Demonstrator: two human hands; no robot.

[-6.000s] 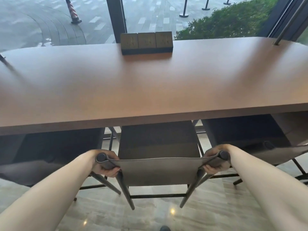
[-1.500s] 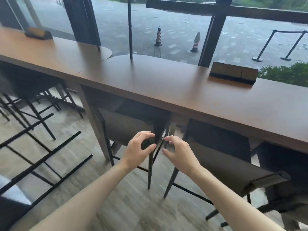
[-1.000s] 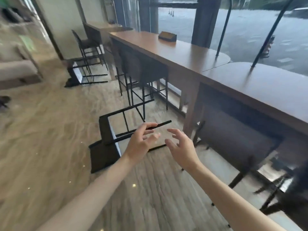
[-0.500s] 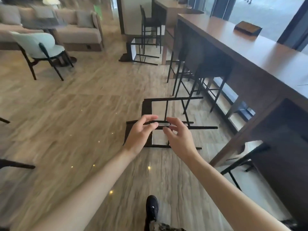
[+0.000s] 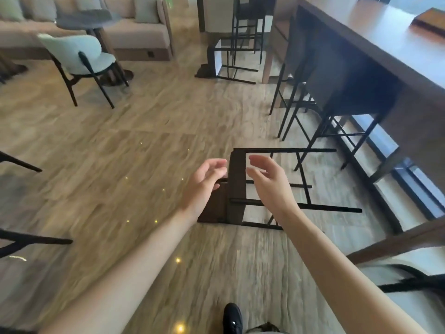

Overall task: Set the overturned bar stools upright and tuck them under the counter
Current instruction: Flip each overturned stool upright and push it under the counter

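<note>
A dark bar stool (image 5: 237, 189) lies on its side on the wood-look floor in front of me, its black metal legs pointing right toward the counter (image 5: 375, 37). My left hand (image 5: 204, 184) hovers over the stool's backrest, fingers apart, holding nothing. My right hand (image 5: 267, 184) hangs above the seat and legs, also open and empty. A second overturned stool (image 5: 216, 61) lies farther off, near the counter's far end. Upright stools (image 5: 332, 80) stand tucked under the counter on the right.
A pale green chair (image 5: 77, 56) and a beige sofa (image 5: 134, 34) stand at the far left. Black chair legs (image 5: 26, 239) jut in from the left edge. A wooden box (image 5: 429, 18) sits on the counter. My black shoe (image 5: 232, 318) shows at the bottom.
I have turned away from the counter and moved toward the overturned stool. It is now nearer, and both open hands have spread apart above it.
</note>
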